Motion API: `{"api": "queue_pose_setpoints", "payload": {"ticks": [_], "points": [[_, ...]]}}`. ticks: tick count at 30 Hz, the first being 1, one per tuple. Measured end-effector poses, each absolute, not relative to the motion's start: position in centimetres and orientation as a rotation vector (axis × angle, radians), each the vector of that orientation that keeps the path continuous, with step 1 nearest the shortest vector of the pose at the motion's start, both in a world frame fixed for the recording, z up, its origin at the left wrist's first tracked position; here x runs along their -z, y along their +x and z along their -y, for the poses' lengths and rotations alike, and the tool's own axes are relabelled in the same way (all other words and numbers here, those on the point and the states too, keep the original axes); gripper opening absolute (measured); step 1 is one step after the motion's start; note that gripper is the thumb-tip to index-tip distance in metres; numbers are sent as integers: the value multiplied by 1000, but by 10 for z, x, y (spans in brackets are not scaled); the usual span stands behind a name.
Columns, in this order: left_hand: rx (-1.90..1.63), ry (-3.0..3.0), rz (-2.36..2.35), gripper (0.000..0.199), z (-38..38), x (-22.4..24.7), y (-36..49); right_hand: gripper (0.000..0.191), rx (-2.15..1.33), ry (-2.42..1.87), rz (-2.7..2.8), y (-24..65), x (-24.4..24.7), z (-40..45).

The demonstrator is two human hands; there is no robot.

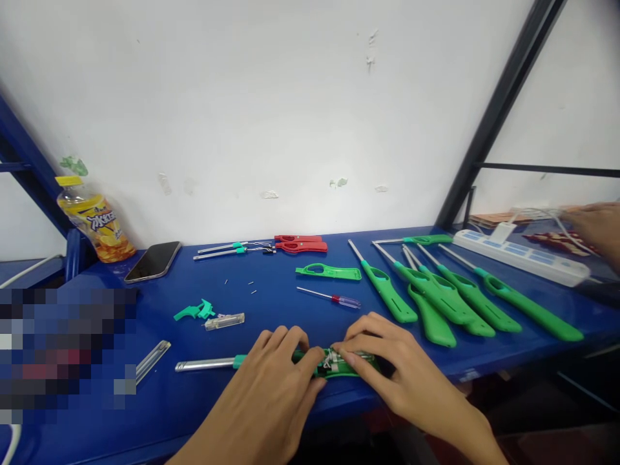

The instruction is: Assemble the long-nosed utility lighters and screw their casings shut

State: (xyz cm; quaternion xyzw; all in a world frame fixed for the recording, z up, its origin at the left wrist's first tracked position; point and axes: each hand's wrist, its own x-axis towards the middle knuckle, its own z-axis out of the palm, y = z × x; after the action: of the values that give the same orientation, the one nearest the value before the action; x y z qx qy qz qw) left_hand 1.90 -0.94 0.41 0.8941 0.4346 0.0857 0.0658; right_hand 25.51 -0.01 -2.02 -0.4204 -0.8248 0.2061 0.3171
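Note:
An opened green long-nosed lighter (334, 369) lies across the front of the table, its metal tube (206, 365) pointing left. Inside its handle shell, thin wires and a clear part show between my hands. My left hand (274, 381) is closed around the neck and front of the handle, thumb and forefinger by the wires. With fingertips bunched together, my right hand (392, 355) grips the lighter farther back on the handle; what lies under those fingertips is partly hidden. Behind them lie a loose green half-shell (329, 272) and a purple-handled screwdriver (346, 301).
Several whole green lighters (436, 294) lie at right, before a white power strip (523, 257). Left are teal trigger pieces (196, 311), a clear fuel tank (225, 321), a phone (153, 261) and a bottle (97, 219). Red lighter parts (300, 245) lie behind. Another person's hand (598, 226) shows far right.

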Motion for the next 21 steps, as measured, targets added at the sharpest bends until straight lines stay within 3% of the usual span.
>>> {"api": "queue_pose_setpoints", "payload": {"ticks": [21], "points": [[-180, 2723, -1230, 22, -4, 0, 16, 23, -523, -1085, 2193, 256, 21, -3]]}}
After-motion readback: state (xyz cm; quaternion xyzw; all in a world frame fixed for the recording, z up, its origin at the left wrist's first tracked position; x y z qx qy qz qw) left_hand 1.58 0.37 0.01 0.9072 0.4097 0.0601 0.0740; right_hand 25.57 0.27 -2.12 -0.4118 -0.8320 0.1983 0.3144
